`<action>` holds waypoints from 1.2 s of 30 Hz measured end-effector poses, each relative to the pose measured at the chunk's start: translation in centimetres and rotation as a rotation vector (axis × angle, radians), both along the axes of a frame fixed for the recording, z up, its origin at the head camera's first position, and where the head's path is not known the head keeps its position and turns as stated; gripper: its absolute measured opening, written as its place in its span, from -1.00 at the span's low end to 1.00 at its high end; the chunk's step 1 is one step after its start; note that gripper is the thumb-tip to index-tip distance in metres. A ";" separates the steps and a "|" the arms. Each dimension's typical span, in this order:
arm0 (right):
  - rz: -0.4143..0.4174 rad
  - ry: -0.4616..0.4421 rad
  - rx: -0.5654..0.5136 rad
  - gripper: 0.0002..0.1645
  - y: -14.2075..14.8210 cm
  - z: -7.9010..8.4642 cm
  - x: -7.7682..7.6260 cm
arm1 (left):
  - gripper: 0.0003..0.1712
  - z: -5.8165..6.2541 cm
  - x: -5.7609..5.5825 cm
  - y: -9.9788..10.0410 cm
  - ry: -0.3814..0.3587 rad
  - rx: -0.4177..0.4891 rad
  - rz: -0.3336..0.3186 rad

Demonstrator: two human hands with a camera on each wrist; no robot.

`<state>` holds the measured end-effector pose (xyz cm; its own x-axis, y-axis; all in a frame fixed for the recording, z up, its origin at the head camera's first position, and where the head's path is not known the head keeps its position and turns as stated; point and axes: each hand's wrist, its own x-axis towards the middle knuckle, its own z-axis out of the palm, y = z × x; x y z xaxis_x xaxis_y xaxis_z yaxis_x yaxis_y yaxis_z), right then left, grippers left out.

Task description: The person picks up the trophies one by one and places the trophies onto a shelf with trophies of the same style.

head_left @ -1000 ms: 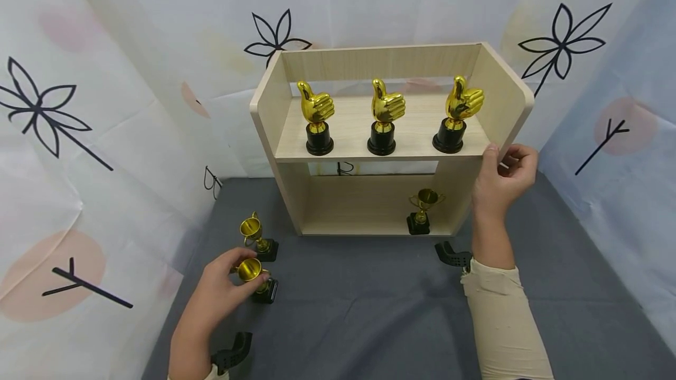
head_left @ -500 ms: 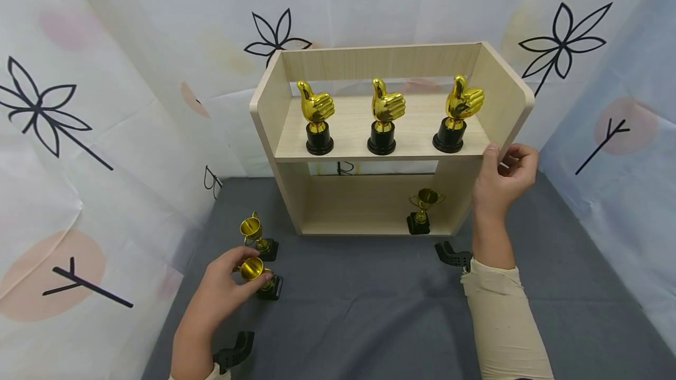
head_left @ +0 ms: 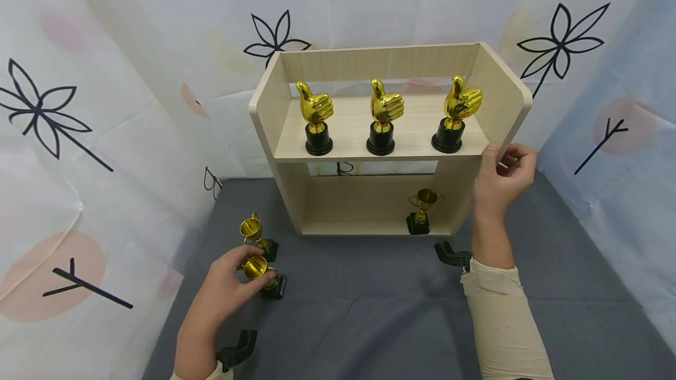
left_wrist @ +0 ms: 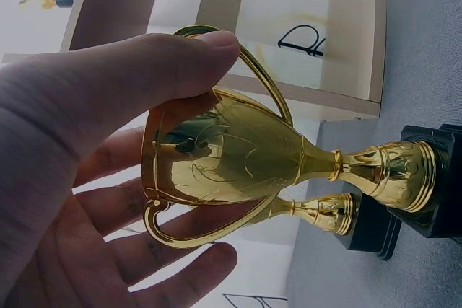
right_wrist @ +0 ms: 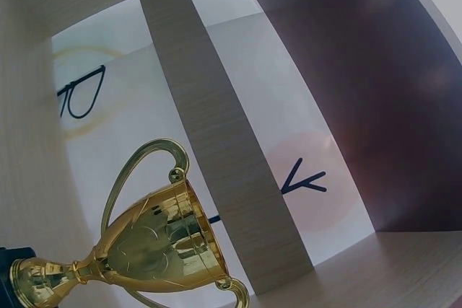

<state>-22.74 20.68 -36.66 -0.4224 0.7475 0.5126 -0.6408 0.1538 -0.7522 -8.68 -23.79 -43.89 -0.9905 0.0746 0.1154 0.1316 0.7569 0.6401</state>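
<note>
My left hand (head_left: 224, 286) grips a gold two-handled trophy cup (left_wrist: 224, 149) with a black square base, thumb on one side of the bowl and fingers on the other. Just behind it on the cloth stands a second gold trophy cup (head_left: 251, 228). With thumb and fingers my right hand (head_left: 502, 183) pinches the right side edge of a pale wooden two-level shelf (head_left: 369, 54). A third trophy cup (head_left: 421, 210) stands on the shelf's lower level at the right, near that hand. The right hand's fingers are out of the right wrist view.
Three gold thumbs-up trophies (head_left: 315, 116) on black round bases stand in a row on the upper level. Grey cloth (head_left: 359, 315) covers the table. White patterned fabric (head_left: 174, 28) hangs behind and on both sides.
My left hand and the trophy cup it grips have shifted slightly right and toward the shelf. The right hand stays at the shelf's edge.
</note>
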 end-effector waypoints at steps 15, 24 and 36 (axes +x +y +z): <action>0.000 0.012 -0.002 -0.82 0.0 0.1 0.0 | -0.55 0.2 -0.7 1.1 0.040 0.000 -0.041; 0.008 0.006 -0.012 -0.85 -0.1 0.1 0.1 | -0.54 0.4 -1.2 1.9 0.041 0.017 -0.071; -0.001 0.007 0.001 -0.86 0.0 0.2 0.1 | -0.55 0.6 -1.4 2.3 0.022 0.012 -0.066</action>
<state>-22.66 20.65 -36.50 -0.4183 0.7477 0.5158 -0.6455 0.1548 -0.7479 -10.08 -21.47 -43.32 -0.9806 0.1386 0.1387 0.1956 0.7381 0.6457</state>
